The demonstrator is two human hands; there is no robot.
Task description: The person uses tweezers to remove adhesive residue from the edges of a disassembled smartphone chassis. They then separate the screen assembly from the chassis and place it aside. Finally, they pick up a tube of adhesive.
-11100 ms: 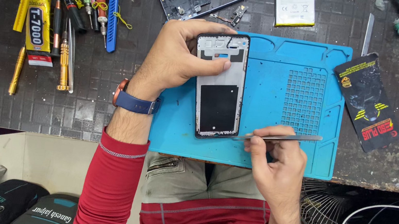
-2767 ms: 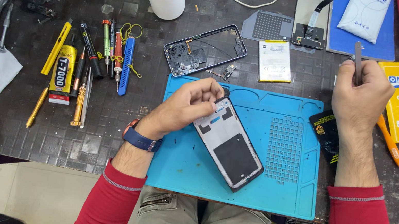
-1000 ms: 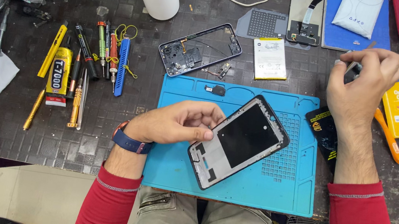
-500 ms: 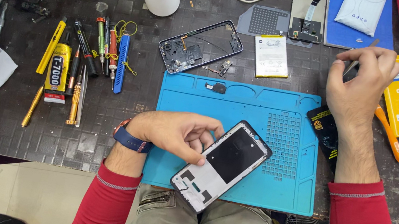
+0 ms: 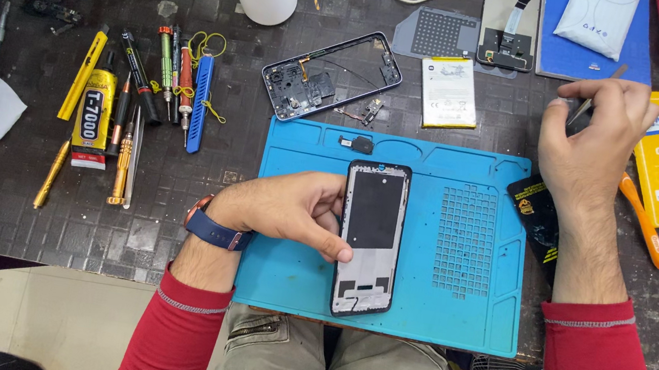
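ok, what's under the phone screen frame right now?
The phone screen frame lies upright on the blue mat, steadied by the left hand. Whatever sits directly beneath it is covered.

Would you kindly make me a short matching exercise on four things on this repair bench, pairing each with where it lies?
Things:
1. phone screen frame
2. battery
3. empty phone housing
4. glue tube

Places:
A. far left, among the screwdrivers
B. on the blue mat, steadied by the left hand
C. on the dark bench just above the mat, left of the battery
D. above the mat, left of the right hand

Pairs: 1-B, 2-D, 3-C, 4-A
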